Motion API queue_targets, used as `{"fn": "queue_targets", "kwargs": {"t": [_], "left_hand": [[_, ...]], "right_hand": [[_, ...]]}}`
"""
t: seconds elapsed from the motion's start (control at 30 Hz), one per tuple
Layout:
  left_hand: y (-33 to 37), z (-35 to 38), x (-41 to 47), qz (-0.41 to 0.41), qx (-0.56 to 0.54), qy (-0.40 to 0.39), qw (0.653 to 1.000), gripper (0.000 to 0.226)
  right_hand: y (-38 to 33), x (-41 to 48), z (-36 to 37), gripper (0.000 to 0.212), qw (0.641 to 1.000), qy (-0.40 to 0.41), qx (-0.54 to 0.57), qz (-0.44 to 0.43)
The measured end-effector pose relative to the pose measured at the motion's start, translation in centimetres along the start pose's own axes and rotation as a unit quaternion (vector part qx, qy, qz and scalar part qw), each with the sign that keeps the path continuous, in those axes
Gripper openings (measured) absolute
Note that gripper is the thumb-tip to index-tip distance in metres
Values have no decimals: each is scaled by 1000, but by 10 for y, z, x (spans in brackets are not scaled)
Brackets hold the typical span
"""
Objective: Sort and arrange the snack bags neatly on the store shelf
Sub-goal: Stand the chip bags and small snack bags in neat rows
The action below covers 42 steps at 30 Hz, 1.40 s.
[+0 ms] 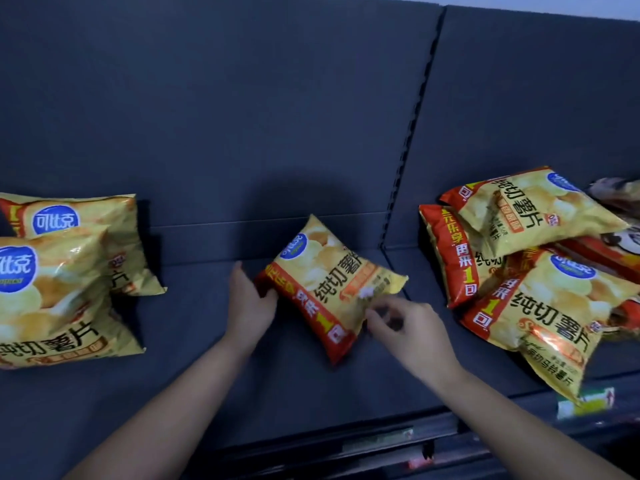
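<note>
A yellow and red chip bag (329, 282) lies tilted in the middle of the dark shelf (214, 375). My left hand (251, 303) grips its left red edge. At the bag's lower right edge my right hand (405, 327) has its fingers curled and pinching; whether they hold the bag is unclear. Two matching bags (65, 271) stand upright, one behind the other, at the left. A loose pile of the same bags (530, 271) lies flat and overlapping at the right.
A slotted upright post (412, 133) divides the dark back panel into two bays. Price tag strips (585, 403) run along the shelf's front edge. A darker snack package (620, 192) shows at the far right behind the pile.
</note>
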<state>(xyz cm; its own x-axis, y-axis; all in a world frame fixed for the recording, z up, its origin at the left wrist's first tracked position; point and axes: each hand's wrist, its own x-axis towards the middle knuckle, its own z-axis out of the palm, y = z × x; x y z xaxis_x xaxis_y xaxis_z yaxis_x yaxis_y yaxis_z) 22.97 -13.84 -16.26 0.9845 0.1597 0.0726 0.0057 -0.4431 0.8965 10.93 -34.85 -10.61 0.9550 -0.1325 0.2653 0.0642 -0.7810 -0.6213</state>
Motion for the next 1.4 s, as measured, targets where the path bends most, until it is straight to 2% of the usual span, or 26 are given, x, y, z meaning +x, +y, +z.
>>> {"fn": "queue_targets", "kwargs": {"t": [0.07, 0.1, 0.13, 0.17, 0.2, 0.23, 0.3, 0.37, 0.43, 0.5, 0.53, 0.6, 0.67, 0.73, 0.8, 0.93, 1.03, 1.13, 1.2, 1.27, 1.4], "left_hand": [[-8, -5, -1, -22, -46, 46, 998, 70], [-7, -7, -4, -33, -69, 49, 996, 68], [-5, -9, -8, -50, -86, 39, 994, 67], [-4, -10, -12, -59, -77, 17, 995, 65], [-2, -12, -16, -46, -20, -21, 999, 62], [2, -15, -22, -5, 90, -75, 993, 60], [12, -21, -34, 123, 306, -173, 928, 55], [25, -26, -47, 203, 398, -221, 867, 51], [35, -26, -56, 239, 470, -221, 820, 63], [42, -26, -62, 246, 515, -232, 787, 94], [46, -28, -63, 223, 513, -258, 788, 107], [56, -32, -65, 151, 453, -318, 819, 123], [60, -34, -67, 129, 390, -312, 857, 121], [55, -36, -68, 150, 369, -259, 880, 106], [50, -41, -72, 174, 367, -236, 883, 96], [39, -66, -76, 225, 395, -189, 871, 91], [24, -95, -81, 318, 373, -105, 865, 102], [0, -130, -88, 388, 338, -26, 857, 109], [-17, -157, -91, 384, 338, -12, 859, 119], [-34, -186, -96, 355, 316, -12, 880, 126], [-69, -246, -110, 283, 250, -33, 925, 114]], "right_hand": [[0, 13, -3, 5, 999, 22, 18, 24], [2, 22, -5, 9, 999, 42, -2, 28], [5, 32, -7, 22, 998, 44, -37, 22], [9, 41, -9, 38, 997, 17, -78, 10], [11, 49, -11, 55, 992, -41, -116, 11], [13, 55, -12, 70, 982, -123, -143, 33], [14, 61, -15, 94, 939, -292, -162, 81], [12, 60, -16, 106, 897, -397, -170, 88], [9, 58, -16, 114, 881, -432, -164, 100], [6, 55, -11, 120, 897, -398, -160, 105], [5, 54, -7, 120, 912, -365, -153, 106], [0, 49, 1, 110, 941, -302, -118, 97], [-4, 42, 8, 93, 959, -261, -68, 86], [-9, 35, 13, 85, 966, -245, -30, 80], [-14, 28, 17, 86, 970, -233, 3, 75], [-35, 9, 28, 88, 975, -195, 103, 35], [-55, -8, 45, 86, 967, -154, 203, -18], [-79, -20, 68, 85, 966, -121, 222, -54], [-99, -24, 84, 83, 969, -112, 208, -76], [-119, -28, 100, 82, 967, -115, 202, -103], [-155, -35, 137, 76, 964, -135, 172, -152]]}}
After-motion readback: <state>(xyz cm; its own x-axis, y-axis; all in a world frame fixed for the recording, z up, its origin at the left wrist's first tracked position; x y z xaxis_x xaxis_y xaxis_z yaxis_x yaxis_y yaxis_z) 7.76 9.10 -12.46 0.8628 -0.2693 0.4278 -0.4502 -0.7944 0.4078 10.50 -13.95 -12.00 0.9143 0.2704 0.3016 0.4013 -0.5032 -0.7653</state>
